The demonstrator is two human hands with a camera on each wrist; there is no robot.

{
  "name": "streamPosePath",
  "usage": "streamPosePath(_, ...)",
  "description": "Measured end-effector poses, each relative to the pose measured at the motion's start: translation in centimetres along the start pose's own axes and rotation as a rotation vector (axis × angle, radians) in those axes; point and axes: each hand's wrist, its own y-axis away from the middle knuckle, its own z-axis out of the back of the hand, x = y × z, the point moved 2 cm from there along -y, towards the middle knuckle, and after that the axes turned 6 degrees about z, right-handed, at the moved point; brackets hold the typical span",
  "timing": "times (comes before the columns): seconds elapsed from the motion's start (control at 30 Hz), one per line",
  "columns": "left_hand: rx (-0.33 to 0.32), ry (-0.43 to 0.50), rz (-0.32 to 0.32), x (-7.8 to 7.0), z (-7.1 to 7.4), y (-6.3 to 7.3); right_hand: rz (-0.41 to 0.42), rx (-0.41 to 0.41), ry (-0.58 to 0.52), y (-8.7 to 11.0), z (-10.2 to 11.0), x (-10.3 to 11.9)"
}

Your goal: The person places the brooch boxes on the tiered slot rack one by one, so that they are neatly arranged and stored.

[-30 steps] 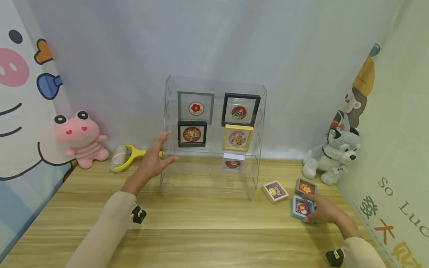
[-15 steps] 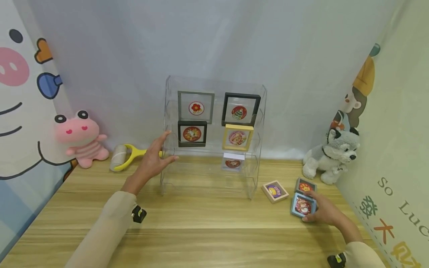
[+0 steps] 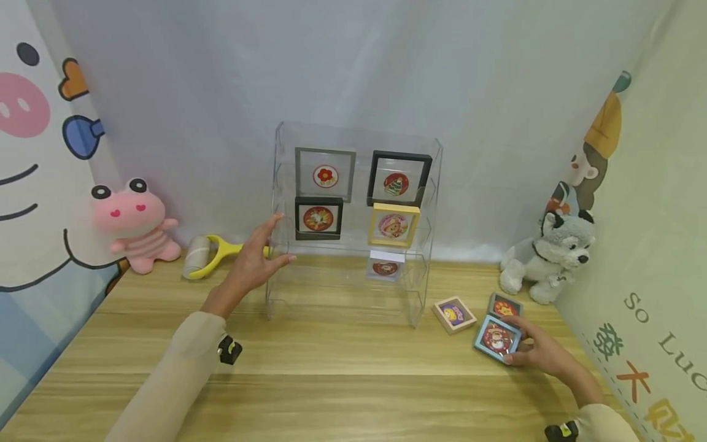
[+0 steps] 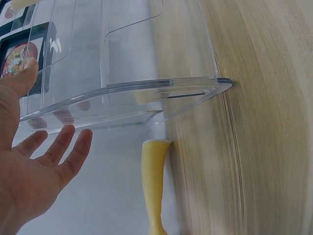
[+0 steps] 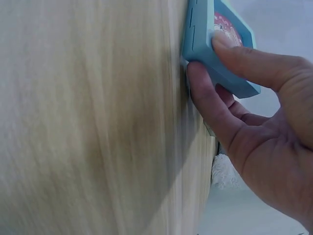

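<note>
A small square light-blue picture frame (image 3: 498, 339) with a red picture is gripped by my right hand (image 3: 544, 353). In the right wrist view, the thumb lies on the front of the blue frame (image 5: 220, 54) and the other fingers are beneath it, at its lower edge. My left hand (image 3: 251, 264) is at the left side of a clear acrylic display rack (image 3: 331, 291), thumb and fingers spread. In the left wrist view, the left hand's fingertips (image 4: 66, 142) lie along the clear side panel. A grey frame (image 3: 505, 305) and a beige frame (image 3: 454, 315) lie on the table.
Several frames stand on the rack, including a yellow frame (image 3: 393, 226) and a black frame (image 3: 318, 218). A yellow-handled lint roller (image 3: 221, 253) lies behind the left hand. A pink plush toy (image 3: 135, 224) sits left, a grey plush dog (image 3: 549, 255) right.
My right hand has lifted the light-blue frame slightly, tilted it and shifted it a little left. The left hand stays at the rack's side.
</note>
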Motion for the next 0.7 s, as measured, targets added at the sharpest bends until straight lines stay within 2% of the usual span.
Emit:
streamPosePath(0.27,0.007,0.006,0.007,0.0,0.0,0.0,0.014,0.014,-0.041,0.1,0.2,0.8)
streamPosePath(0.5,0.002,0.014,-0.002,0.0,0.1,0.0,0.122,0.037,-0.138,-0.4,0.5,3.2)
streamPosePath(0.6,0.004,0.014,-0.002,0.0,0.0,0.0,0.150,0.030,-0.130,-0.6,0.3,4.5)
streamPosePath(0.7,0.009,0.012,-0.002,0.0,0.0,0.0,0.193,0.004,-0.073,-1.0,0.1,5.9)
